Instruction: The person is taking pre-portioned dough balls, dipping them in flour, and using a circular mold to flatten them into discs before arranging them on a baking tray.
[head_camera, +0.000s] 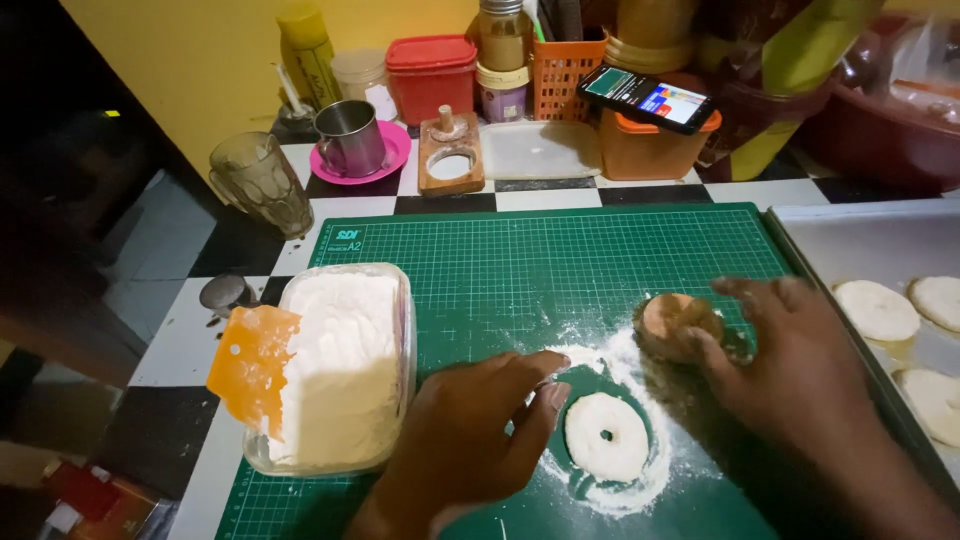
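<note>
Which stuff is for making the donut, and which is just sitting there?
In use: dough ring, wooden cutter under the right hand, left hand beside the ring, floury green cutting mat, tub of dough, orange scraper, baking tray.
Lying about: metal mug, glass, phone.

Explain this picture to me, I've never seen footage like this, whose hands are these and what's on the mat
One camera, worn on a person's head, looks down at that person's own bare hands; there is no machine. The left hand rests beside a ring of raw dough lying in scattered flour on a green cutting mat. The right hand has its grip on a round wooden cutter. Left sits a tub of flour with an orange scraper. Right, a metal tray holds more dough rings.
</note>
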